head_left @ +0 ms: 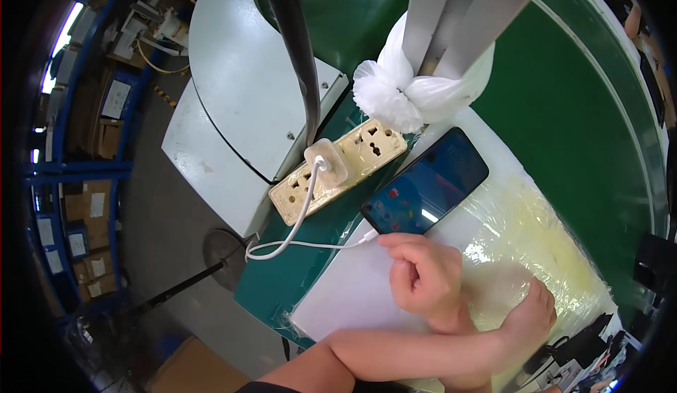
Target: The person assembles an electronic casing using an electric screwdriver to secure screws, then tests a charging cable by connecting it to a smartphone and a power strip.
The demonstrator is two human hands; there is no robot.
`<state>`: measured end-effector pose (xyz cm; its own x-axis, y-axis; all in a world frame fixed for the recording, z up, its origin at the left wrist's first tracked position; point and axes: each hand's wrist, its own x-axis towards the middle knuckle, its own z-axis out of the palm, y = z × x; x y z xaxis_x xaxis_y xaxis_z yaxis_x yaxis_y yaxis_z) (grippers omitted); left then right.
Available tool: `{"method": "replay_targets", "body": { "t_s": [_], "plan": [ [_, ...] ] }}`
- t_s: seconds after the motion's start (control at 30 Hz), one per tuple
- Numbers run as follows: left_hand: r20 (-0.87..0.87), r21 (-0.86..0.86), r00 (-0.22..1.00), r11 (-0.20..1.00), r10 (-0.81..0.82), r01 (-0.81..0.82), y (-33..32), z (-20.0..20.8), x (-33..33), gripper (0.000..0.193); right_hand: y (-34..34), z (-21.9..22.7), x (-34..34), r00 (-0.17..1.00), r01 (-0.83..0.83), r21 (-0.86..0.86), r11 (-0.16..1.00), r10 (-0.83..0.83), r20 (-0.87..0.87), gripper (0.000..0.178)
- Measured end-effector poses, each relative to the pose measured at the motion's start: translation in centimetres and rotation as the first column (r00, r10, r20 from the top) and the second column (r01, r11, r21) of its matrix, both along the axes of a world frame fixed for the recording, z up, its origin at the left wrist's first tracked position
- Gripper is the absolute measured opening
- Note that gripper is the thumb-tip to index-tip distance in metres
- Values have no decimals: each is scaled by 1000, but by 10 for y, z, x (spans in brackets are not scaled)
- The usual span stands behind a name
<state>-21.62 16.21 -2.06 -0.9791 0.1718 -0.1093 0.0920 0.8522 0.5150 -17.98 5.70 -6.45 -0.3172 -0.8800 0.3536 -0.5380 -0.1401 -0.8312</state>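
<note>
A smartphone (427, 181) with a lit screen lies at a slant on a white, film-wrapped pad. The white charging cable (303, 243) runs from its lower left edge to a square white charger (326, 164) on a cream power strip (374, 146). My right hand (427, 273) is closed at the phone's near edge, its fingertips at the cable's plug. Crossing over my right wrist, my left forearm reaches to the right. My left hand (530, 312) hangs over the yellowish film, its fingers bent and smeared by motion.
A metal post (458, 19) wrapped at its foot in a white plastic bag (416, 86) rises beyond the phone. A dark pole (293, 40) stands behind the charger. A white machine cover (233, 111) lies left, a green curved surface (557, 111) right. Shelves with boxes (92, 203) stand far left.
</note>
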Motion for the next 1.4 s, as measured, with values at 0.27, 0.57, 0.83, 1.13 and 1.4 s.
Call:
{"method": "replay_targets", "body": {
  "t_s": [0.27,0.57,0.83,1.13,1.4],
  "plan": [
    [26,36,999,998,41,-42,-8,11,4,49,-3,5,5,999,-39,8,999,39,8,18],
    [-59,11,998,1000,18,-17,-21,6,10,50,6,-4,-3,934,321,-38,946,-310,176,15],
    [-116,-58,992,997,44,-51,-28,3,12,46,3,0,-3,923,324,58,944,-329,199,18],
    [-127,-13,992,1000,17,-19,-25,-7,10,43,1,-1,-4,954,275,-4,961,-273,125,20],
    [-187,-34,982,999,28,-35,-28,-10,13,40,2,-3,-15,863,461,-20,887,-443,241,19]
  ]
}}
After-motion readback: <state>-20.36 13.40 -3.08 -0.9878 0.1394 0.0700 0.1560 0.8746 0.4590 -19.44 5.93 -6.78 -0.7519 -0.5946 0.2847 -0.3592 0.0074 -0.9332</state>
